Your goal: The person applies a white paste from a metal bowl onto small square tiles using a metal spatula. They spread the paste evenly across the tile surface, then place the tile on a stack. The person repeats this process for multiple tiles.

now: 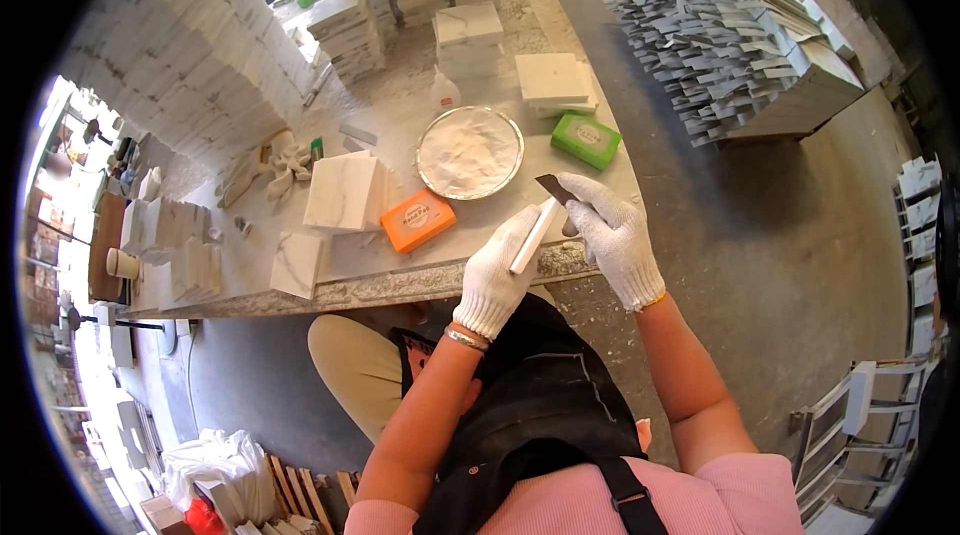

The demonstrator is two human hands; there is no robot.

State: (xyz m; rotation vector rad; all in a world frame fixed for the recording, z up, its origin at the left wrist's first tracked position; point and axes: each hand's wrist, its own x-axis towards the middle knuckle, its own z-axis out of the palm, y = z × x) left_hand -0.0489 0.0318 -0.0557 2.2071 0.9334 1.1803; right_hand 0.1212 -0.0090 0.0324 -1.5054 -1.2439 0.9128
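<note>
My left hand (500, 270), in a white knit glove, is closed on a white marble tile (536, 235) held up on edge over the table's front rim. In my gloved right hand (612, 235) is a dark flat scraper blade (554, 188), pinched between thumb and fingers; its lower edge meets or nearly meets the tile's upper end. Just beyond my hands stands a round dish of white powder (470, 152). An orange sanding pad (418, 220) lies to the left of my left hand, a green sanding pad (586, 141) beyond my right.
Marble tile stacks (190, 45) rise high at the back left. Closer in are a tile block (346, 192), a loose tile (297, 265), a white bottle (444, 91) and a crumpled glove (287, 161). A loaded pallet (740, 45) stands on the floor at the right; a rack (860, 415) is lower right.
</note>
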